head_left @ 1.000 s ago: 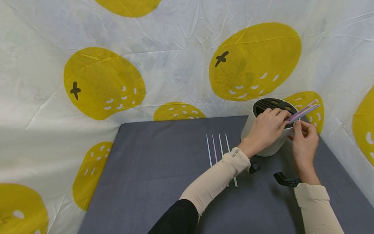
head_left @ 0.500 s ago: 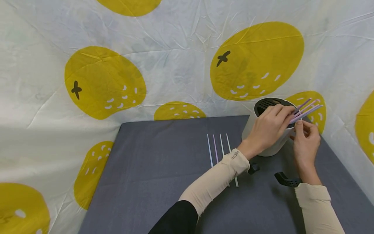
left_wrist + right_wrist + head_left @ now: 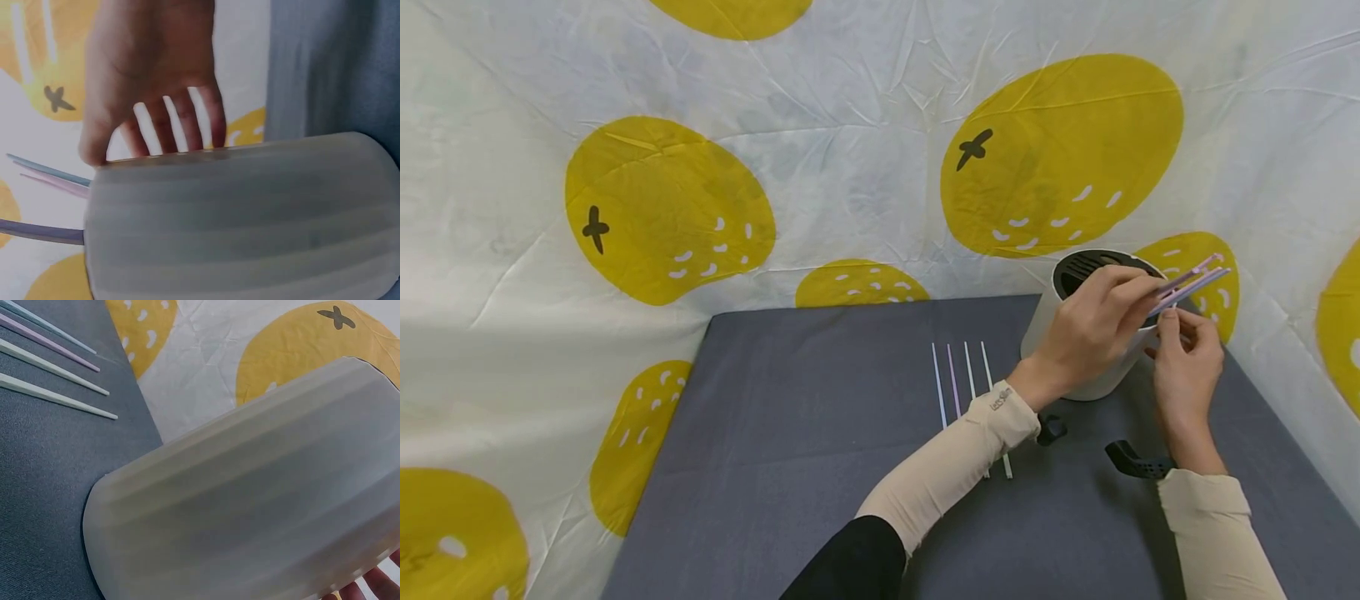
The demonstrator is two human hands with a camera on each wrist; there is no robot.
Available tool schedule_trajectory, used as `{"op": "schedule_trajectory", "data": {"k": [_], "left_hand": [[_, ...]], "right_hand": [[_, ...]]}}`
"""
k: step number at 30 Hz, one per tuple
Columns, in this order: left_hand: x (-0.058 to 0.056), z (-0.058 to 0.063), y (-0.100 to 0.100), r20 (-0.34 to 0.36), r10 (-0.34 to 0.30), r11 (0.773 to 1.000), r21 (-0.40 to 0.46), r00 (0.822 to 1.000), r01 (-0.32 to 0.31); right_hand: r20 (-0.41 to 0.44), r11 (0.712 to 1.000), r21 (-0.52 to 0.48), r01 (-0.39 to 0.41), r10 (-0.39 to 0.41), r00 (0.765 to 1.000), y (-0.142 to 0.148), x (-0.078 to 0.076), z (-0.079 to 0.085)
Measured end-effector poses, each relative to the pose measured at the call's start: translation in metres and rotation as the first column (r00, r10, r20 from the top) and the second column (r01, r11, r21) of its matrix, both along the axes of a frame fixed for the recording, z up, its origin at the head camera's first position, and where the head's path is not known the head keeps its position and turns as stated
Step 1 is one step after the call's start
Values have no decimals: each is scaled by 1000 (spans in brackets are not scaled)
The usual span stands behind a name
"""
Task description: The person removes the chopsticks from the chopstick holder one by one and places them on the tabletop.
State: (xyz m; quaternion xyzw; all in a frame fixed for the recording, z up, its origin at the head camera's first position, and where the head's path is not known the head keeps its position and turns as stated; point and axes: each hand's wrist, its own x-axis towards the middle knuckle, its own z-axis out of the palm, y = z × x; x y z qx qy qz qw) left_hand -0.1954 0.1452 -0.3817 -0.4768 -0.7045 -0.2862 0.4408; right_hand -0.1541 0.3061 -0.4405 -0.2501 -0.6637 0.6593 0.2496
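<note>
At the right side of the table a pale cylindrical chopstick holder (image 3: 1097, 385) stands, with a black slotted top (image 3: 1084, 267). My left hand (image 3: 1090, 329) is over its top and pinches chopsticks there; pink, purple and bluish chopsticks (image 3: 1193, 288) slant up past the fingertips. How many are gripped is hidden by the fingers. My right hand (image 3: 1191, 358) touches the holder's right side near the rim. In the left wrist view, this right hand (image 3: 153, 69) has its thumb at the rim and fairly straight fingers passing behind the wall. A purple chopstick (image 3: 40, 231) juts from the top.
Several pale and purple chopsticks (image 3: 938, 383) lie side by side left of the holder, partly under my left forearm (image 3: 951, 462). Grey cloth covers the table (image 3: 790, 400). A white curtain (image 3: 850, 192) with yellow fruit prints hangs behind and at both sides.
The chopsticks at the left fingertips fan out half a second ago, one purple one standing apart, and now lie closer together. My left hand has shifted slightly right; the right hand stays put.
</note>
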Motion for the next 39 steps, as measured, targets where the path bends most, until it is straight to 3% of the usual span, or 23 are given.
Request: {"op": "schedule_trajectory", "data": {"k": [9,15,18,20,22,25,28,29,33,39], "left_hand": [[11,12,-20,14,-88,987,135,996,85],[18,3,-33,146,-144,962,253,979,104],[24,-5,-41,256,-194,939,328,947,104],[28,-10,-47,346,-243,918,383,906,100],[31,-16,-54,442,-284,901,426,851,80],[34,-25,-64,573,-364,877,476,734,64],[35,-34,-75,672,-415,868,495,613,45],[35,-37,-79,696,-424,866,498,580,35],[36,-50,-96,763,-426,869,494,486,-15],[33,-69,-120,819,-439,847,514,370,-132]], "right_hand": [[-2,1000,-10,-6,6,1000,0,-3,0],[24,1000,-23,-10,10,1000,1,-3,2],[11,998,-65,-15,15,1000,1,-3,2],[12,998,-61,-16,16,1000,1,-3,2],[4,998,-66,-15,15,1000,1,-3,2],[8,999,-43,-11,11,1000,1,-4,1],[2,999,-45,-10,10,1000,2,-3,0],[2,999,-39,-10,10,1000,2,-3,0],[-6,999,-34,-7,7,1000,2,-3,-1],[-4,1000,-23,-1,1,1000,1,-3,-2]]}}
